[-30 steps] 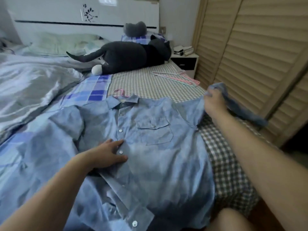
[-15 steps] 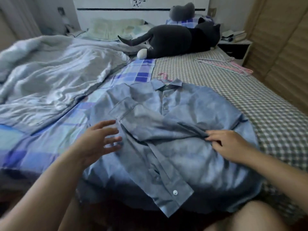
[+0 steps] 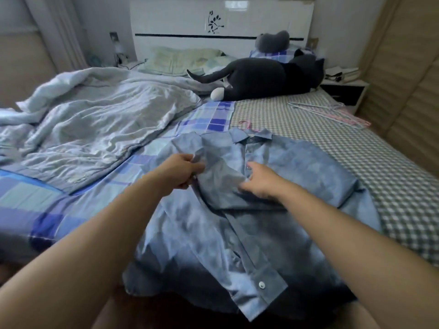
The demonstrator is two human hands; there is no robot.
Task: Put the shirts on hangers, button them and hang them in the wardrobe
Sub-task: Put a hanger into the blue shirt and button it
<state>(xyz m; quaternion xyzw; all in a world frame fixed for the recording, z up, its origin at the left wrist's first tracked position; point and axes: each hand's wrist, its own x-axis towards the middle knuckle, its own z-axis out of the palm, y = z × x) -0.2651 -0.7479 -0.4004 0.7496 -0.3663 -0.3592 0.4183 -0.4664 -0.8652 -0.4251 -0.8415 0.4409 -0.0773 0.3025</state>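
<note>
Gripping shirt (image 3: pixel 297 167) fabric, left hand (image 3: pixel 177 173), right hand (image 3: pixel 260 181) resting flat

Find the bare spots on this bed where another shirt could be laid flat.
Free: the checked sheet between shirt, plush cat and hangers; also the sheet right of the shirt. Crowded: the left half, under the duvet.

Quilt (image 3: pixel 95 119): pale, rumpled, on the bed's left half
Plush cat (image 3: pixel 266 79): dark grey, lying across the bed's head end; white paw tip
Pillow (image 3: pixel 183 59): pale green, against the white headboard (image 3: pixel 221 17)
Nightstand (image 3: pixel 344 90): right of the bed; books on top
</note>
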